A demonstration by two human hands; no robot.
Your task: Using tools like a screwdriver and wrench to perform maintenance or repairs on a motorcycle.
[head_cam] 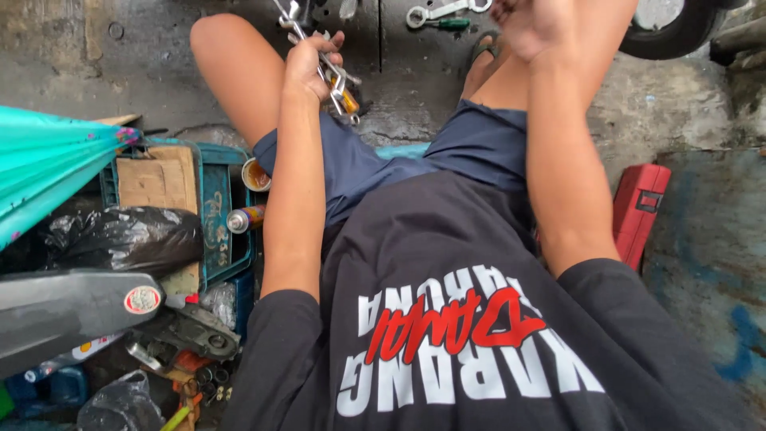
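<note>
- Gripping a bundle of metal wrenches (pixel 323 60), the left hand (pixel 307 68) is seen at about eleven o'clock, fingers curled tight around the shafts; an orange-handled tool is caught in the same bunch.
- The wrench ends are fanned out past the fist towards twelve o'clock and down towards the left knee, over bare concrete floor (pixel 96 56).
- The right hand (pixel 531 24) is raised at one o'clock, close to the top edge, where it is partly cut off; whether its fingers hold anything cannot be told.
- A loose wrench with a green-handled tool (pixel 439 16) is lain on the concrete at twelve o'clock, between the two hands.
- A blue crate (pixel 215 215) with cardboard, a spray can (pixel 243 217) and a black plastic bag (pixel 120 235) is crowded against the left arm at nine o'clock.
- A red case (pixel 638 211) is set just beside the right forearm at three o'clock.
- Part of a black tyre (pixel 670 36) is seen at two o'clock.
- Open floor is left mainly at ten o'clock and beyond the red case.
</note>
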